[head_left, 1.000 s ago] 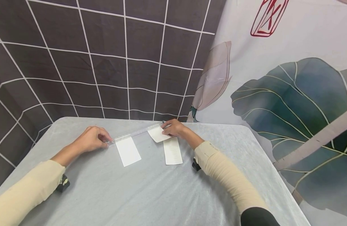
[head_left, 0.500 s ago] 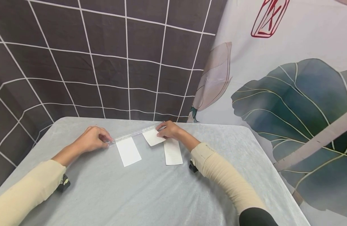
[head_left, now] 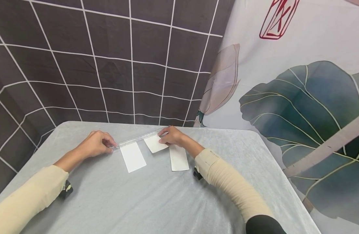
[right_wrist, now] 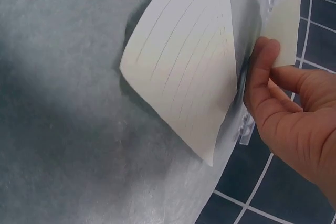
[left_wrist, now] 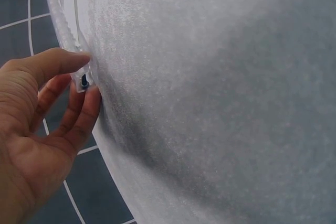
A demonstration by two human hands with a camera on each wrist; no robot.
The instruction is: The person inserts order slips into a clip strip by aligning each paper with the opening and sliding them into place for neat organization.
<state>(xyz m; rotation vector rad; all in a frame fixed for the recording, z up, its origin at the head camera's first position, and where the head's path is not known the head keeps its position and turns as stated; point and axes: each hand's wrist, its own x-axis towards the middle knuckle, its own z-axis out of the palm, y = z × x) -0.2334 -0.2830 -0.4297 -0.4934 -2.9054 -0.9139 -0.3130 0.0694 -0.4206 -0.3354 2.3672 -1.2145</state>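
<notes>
My left hand (head_left: 95, 143) pinches the near end of a long clear plastic strip (head_left: 132, 140) with small teeth along it. That end, with a dark spot in it, shows between thumb and fingers in the left wrist view. A small sheet of paper (head_left: 154, 143) is pinched by my right hand (head_left: 173, 136), its upper edge right at the strip. One white sheet (head_left: 133, 158) lies flat with its top edge along the strip, close to my left hand. Below my right hand lies a lined paper sheet (right_wrist: 181, 59), its edges curling up slightly.
A grey cloth (head_left: 124, 201) covers the table. Behind its back edge hangs a dark curtain with a white grid (head_left: 109, 74). To the right is a white hanging with a large leaf print (head_left: 302, 107).
My right hand has slid left along the strip with the small sheet, uncovering more of the lined sheet below. My left hand and the white sheet beside it stay nearly still.
</notes>
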